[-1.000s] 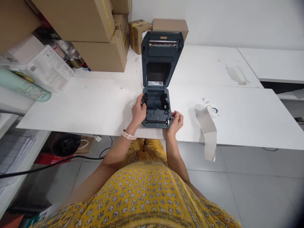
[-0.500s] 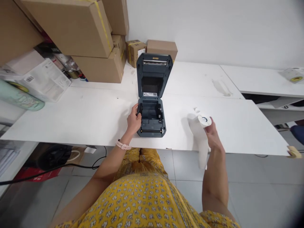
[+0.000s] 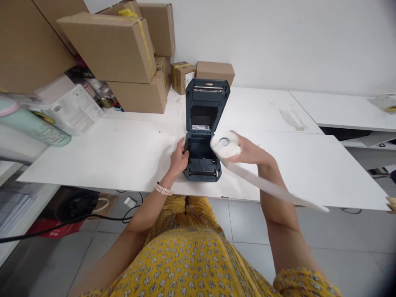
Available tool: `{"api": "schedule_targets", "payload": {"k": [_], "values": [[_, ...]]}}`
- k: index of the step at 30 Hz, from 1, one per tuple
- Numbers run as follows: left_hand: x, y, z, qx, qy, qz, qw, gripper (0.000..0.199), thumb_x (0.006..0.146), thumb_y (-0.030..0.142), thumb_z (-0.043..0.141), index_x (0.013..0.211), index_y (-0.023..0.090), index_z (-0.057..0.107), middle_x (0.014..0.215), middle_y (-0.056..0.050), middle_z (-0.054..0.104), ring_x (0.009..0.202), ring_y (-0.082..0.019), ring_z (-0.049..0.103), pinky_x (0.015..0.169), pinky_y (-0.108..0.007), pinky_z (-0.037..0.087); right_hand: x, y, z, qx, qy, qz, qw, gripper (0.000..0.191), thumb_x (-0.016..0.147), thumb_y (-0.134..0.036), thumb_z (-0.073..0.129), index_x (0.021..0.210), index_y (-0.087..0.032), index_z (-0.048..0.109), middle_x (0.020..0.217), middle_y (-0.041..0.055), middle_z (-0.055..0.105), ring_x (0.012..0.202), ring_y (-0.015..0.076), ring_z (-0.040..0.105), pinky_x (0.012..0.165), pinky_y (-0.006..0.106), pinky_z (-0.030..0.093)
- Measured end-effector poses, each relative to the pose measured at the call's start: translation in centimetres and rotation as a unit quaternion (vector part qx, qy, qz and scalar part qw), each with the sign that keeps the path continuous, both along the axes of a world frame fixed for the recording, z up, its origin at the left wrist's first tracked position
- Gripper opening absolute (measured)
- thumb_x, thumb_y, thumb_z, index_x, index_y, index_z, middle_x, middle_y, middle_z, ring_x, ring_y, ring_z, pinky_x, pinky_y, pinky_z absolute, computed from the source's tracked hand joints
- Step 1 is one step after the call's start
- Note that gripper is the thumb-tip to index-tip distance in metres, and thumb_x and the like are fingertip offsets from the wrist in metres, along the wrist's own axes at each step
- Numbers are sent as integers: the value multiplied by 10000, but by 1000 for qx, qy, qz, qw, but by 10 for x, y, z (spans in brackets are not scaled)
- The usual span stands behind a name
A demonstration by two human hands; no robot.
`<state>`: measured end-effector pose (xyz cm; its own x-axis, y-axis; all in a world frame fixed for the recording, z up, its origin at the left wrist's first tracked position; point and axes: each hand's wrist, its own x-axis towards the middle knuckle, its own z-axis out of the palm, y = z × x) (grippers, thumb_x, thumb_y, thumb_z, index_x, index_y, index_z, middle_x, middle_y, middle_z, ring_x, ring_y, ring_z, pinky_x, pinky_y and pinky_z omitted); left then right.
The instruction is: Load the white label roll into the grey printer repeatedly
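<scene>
A dark grey label printer [image 3: 202, 161] stands on the white table with its lid [image 3: 208, 103] tipped back, so its roll bay lies exposed. My left hand [image 3: 179, 159] grips the printer's left side, thumb over the rim near the inside of the bay. Held in my right hand [image 3: 247, 149] is a white label roll [image 3: 219, 152], its round end with the core facing me. The roll is at the printer's right edge, slightly blurred. From it a loose strip of labels [image 3: 266, 184] trails to the right, across my forearm and past the table's front edge.
Stacked cardboard boxes [image 3: 108, 47] rise at the back left, with smaller boxes [image 3: 215, 71] behind the printer. A mint-green bottle [image 3: 37, 123] and a white box [image 3: 76, 109] are at the left. Black cables [image 3: 93, 214] hang below the table's front edge.
My right hand has carried the label roll left, from the bare tabletop to the printer's right edge. Its loose strip has swung out to the right. My left hand stays on the printer.
</scene>
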<state>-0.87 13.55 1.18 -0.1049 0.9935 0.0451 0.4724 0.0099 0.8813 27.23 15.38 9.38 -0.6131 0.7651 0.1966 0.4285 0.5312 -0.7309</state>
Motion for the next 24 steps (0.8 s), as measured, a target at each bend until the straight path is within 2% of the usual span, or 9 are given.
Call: {"api": "schedule_targets", "payload": {"k": [3, 5, 7, 12, 16, 20, 24], "values": [[-2, -1, -1, 6, -5, 1, 1000, 661, 900, 192, 498, 1541, 230, 340, 1384, -100, 668, 1294, -267, 620, 1135, -519, 423, -56, 32, 23, 25, -150, 86, 985, 760, 663, -409, 826, 1345, -252, 530, 1341, 93, 640, 1194, 323, 608, 1015, 470, 495], [-3, -2, -2, 3, -3, 4, 1000, 667, 900, 193, 494, 1546, 228, 332, 1364, -105, 680, 1271, -277, 635, 1114, -524, 441, -81, 46, 25, 35, -256, 79, 963, 758, 655, -362, 814, 1346, -245, 525, 1337, 109, 632, 1218, 349, 586, 1014, 487, 478], [-3, -2, -3, 0, 2, 4, 1000, 669, 905, 195, 480, 1553, 224, 319, 1353, -111, 686, 1223, -289, 661, 1087, -533, 462, -93, 52, 21, 37, -332, 57, 941, 774, 652, -354, 804, 1359, -233, 512, 1325, 128, 629, 1229, 372, 571, 1000, 485, 472], [0, -2, -3, 6, 15, 5, 1000, 674, 898, 198, 469, 1551, 275, 321, 1376, -87, 673, 1120, -290, 704, 1056, -536, 483, -101, 54, 14, 37, -412, 37, 910, 781, 685, -403, 769, 1384, -201, 485, 1346, 168, 604, 1261, 398, 544, 991, 465, 455], [1, -2, 0, 4, 30, 1, 1000, 682, 895, 192, 454, 1559, 269, 316, 1378, -97, 669, 1118, -304, 700, 1039, -543, 490, -108, 62, 5, 28, -451, 55, 890, 821, 699, -491, 753, 1406, -177, 479, 1378, 192, 587, 1293, 421, 516, 1052, 500, 398], [2, -4, 2, 9, 38, 2, 999, 666, 900, 198, 446, 1553, 273, 335, 1349, -91, 686, 1126, -302, 697, 1032, -523, 499, -110, 72, -9, 9, -466, 68, 882, 845, 755, -603, 676, 1450, -181, 451, 1391, 193, 579, 1312, 425, 495, 1072, 514, 349], [2, -4, 3, 14, 43, 0, 999, 628, 909, 202, 435, 1531, 263, 376, 1302, -89, 709, 1099, -287, 704, 1024, -505, 506, -108, 73, -17, 18, -459, 78, 885, 795, 799, -605, 621, 1451, -179, 460, 1346, 182, 610, 1270, 419, 512, 1060, 505, 328]]}}
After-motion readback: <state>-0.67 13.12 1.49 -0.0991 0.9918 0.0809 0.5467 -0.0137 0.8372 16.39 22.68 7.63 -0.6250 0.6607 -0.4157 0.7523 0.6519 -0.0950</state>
